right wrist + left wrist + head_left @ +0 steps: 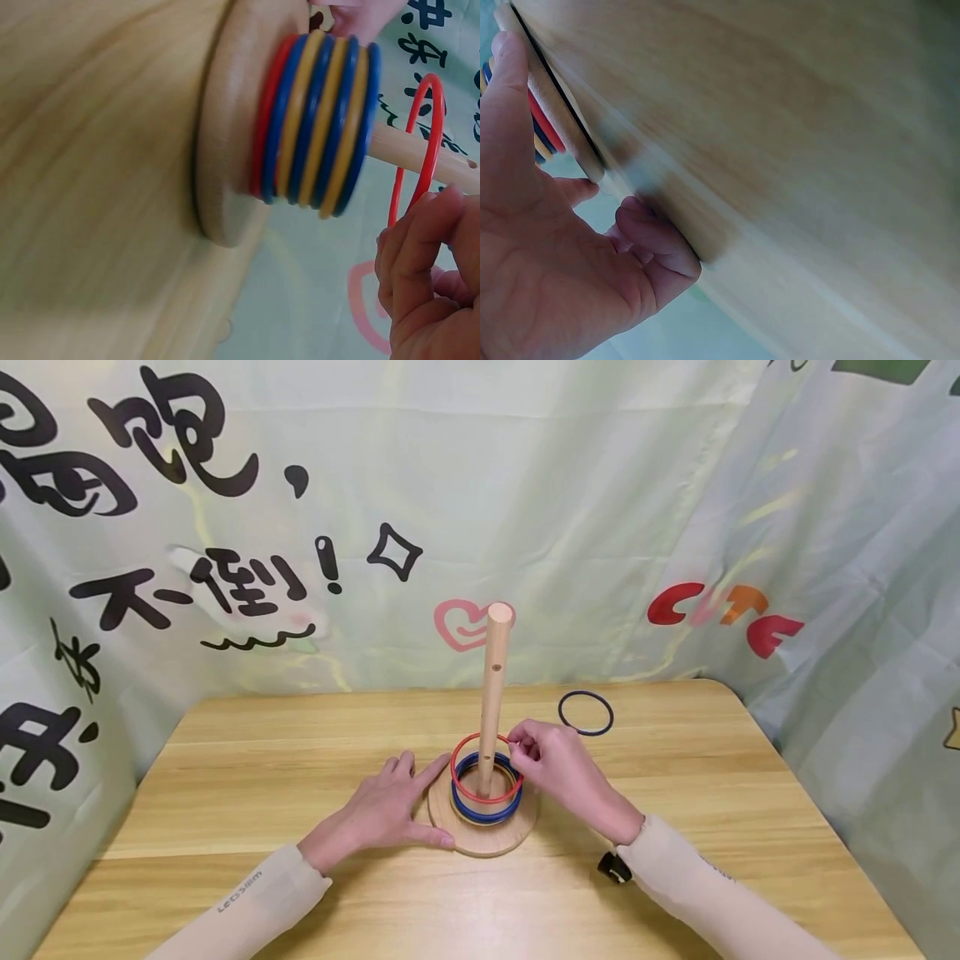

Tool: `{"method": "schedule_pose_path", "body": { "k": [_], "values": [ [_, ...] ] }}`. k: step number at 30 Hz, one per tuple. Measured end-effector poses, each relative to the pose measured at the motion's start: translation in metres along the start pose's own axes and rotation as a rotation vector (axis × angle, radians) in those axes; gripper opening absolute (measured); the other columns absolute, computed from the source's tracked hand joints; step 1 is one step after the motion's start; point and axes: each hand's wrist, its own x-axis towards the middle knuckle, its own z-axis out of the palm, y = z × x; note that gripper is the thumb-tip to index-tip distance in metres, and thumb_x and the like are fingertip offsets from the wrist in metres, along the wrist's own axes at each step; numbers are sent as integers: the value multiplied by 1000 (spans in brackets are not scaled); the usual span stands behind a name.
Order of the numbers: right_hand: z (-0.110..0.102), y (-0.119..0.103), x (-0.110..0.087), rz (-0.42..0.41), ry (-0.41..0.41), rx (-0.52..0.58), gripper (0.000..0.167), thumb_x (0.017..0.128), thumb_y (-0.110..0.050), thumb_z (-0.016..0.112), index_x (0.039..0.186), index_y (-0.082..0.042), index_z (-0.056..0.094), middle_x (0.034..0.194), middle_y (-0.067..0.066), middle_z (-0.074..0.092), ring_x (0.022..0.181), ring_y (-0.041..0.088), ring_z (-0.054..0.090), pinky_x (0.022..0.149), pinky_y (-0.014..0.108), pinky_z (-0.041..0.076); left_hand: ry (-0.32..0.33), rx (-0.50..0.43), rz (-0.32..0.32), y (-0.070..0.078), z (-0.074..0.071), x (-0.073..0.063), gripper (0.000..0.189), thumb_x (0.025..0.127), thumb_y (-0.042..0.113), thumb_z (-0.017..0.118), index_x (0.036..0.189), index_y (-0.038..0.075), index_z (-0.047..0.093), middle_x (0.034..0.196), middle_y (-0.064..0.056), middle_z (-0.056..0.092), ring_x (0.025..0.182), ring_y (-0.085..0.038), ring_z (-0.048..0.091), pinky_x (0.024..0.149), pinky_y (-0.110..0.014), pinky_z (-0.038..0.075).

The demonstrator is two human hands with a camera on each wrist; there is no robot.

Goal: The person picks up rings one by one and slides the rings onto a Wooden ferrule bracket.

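My right hand pinches a red ring by its right side. The ring encircles the wooden peg and hangs above a stack of rings. That stack, with blue, yellow and red rings in it, lies around the peg on a round wooden base. In the right wrist view a gap shows between the held red ring and the top blue ring. My left hand rests against the left edge of the base, thumb and forefinger spread along its rim.
A dark blue ring lies by itself on the wooden table, behind my right hand. A printed cloth hangs behind the table and along its sides. Something small and black shows beside the right sleeve.
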Motion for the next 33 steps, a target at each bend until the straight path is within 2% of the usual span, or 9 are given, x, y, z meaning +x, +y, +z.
{"method": "schedule_pose_path", "body": {
  "k": [5,10,16,20,29,33],
  "values": [
    [6,3,-5,38,-46,37,6,99,1,72,100,-3,76,76,-7,65,52,6,56,47,27,50,0,5,-1,0,1,0,128,74,92,74,175,25,31,106,-5,39,87,-21,40,55,-33,39],
    [11,6,-7,31,-55,53,7,98,2,75,97,-4,76,75,-8,65,47,5,55,45,28,50,6,7,2,-1,1,0,127,75,91,75,174,24,33,106,-5,39,87,-21,40,55,-33,39],
    [15,10,-8,-17,-12,-24,11,93,4,78,92,-7,76,80,-6,64,62,5,57,52,26,51,10,10,9,-2,2,0,127,75,91,75,174,23,33,107,-6,40,88,-21,41,55,-33,40],
    [16,12,-8,-19,-2,-58,11,93,3,78,92,-8,77,81,-5,63,68,8,57,56,26,52,11,11,11,-2,2,0,127,75,91,75,174,23,33,107,-6,41,88,-21,41,55,-33,40],
    [5,22,-11,19,53,-31,10,99,0,70,99,-6,79,86,-4,63,73,10,56,63,27,50,22,16,16,-1,0,0,127,75,90,76,174,23,34,107,-6,41,88,-20,40,55,-33,40],
    [-6,38,-12,78,74,4,11,101,0,68,103,-3,79,87,-2,66,73,12,57,65,27,49,26,3,22,0,-2,-1,126,75,89,76,174,22,35,106,-6,41,87,-21,40,55,-33,39]
  ]
}}
